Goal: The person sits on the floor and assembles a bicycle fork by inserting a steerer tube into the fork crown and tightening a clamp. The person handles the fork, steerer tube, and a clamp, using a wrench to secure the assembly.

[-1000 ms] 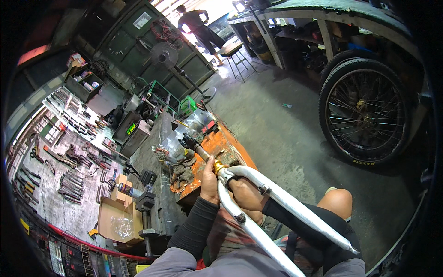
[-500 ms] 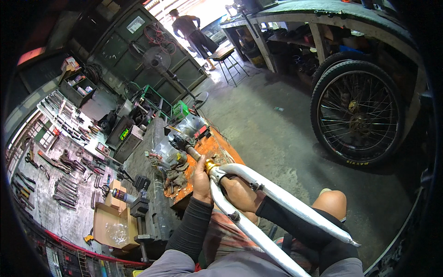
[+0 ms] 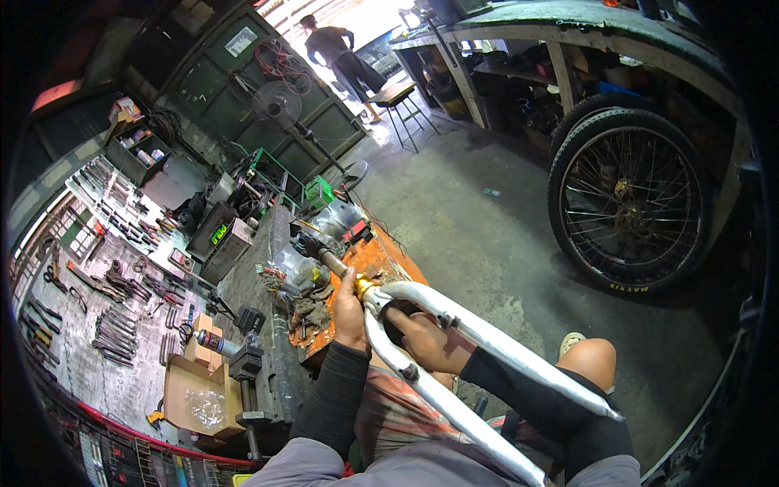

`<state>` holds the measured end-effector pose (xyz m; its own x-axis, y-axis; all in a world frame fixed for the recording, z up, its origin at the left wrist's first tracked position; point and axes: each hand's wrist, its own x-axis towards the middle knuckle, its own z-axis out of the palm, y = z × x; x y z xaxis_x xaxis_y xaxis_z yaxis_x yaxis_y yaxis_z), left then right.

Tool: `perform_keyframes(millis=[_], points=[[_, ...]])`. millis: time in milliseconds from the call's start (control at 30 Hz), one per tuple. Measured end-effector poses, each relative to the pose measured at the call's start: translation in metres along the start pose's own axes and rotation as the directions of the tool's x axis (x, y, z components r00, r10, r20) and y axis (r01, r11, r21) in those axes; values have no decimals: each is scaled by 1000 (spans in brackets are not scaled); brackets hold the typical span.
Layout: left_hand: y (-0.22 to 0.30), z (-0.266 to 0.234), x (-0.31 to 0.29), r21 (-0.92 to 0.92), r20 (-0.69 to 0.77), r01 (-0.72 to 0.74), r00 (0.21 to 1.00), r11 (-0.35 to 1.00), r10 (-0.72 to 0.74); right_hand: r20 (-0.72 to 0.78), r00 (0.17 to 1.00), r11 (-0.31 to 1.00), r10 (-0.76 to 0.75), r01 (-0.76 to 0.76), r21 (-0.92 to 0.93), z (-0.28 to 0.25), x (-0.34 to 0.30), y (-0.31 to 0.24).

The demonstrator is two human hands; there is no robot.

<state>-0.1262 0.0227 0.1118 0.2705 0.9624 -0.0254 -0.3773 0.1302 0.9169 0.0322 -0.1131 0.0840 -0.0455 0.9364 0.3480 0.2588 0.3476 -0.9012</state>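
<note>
A white bicycle fork (image 3: pixel 426 381) lies slantwise over my lap, its two legs running toward the lower right. My left hand (image 3: pixel 350 312) is closed around the fork beside the gold ring (image 3: pixel 364 286) at the base of its steerer tube (image 3: pixel 334 264). Between the legs, my right hand (image 3: pixel 426 337) is closed against the fork just under the crown. One finger reaches up to the crown, and the left leg partly hides the other fingers. A dark piece (image 3: pixel 307 243) sits at the steerer's far end, its kind unclear.
Below the steerer is an orange work surface (image 3: pixel 389 252) with rags (image 3: pixel 311 311) and plastic bags. To the left are a vise (image 3: pixel 246 364), an open cardboard box (image 3: pixel 182 394) and a tool board (image 3: pixel 122 300). Bicycle wheels (image 3: pixel 631 203) lean at right; a stool (image 3: pixel 393 93) and a person (image 3: pixel 333 49) are farther off.
The fork has shifted slightly left with my left hand. My right hand has turned a little, so a finger now shows stretched toward the crown.
</note>
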Motion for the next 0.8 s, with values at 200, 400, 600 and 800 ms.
perform_keyframes(millis=[200, 400, 600, 800], points=[[57, -9, 39, 31, -78, -216, 973, 976, 217, 192, 978, 859, 83, 27, -511, -53, -49, 25], [66, -27, 45, 20, -89, -321, 943, 947, 321, 20, 947, 614, 321, -192, -766, -113, -87, 98], [47, 1, 42, -122, -81, -278, 960, 953, 270, -138, 805, 491, 577, -477, -729, -144, -122, 131], [29, 0, 52, -50, 2, -237, 971, 970, 238, 249, 788, 643, 563, -229, -731, -104, -109, 41]])
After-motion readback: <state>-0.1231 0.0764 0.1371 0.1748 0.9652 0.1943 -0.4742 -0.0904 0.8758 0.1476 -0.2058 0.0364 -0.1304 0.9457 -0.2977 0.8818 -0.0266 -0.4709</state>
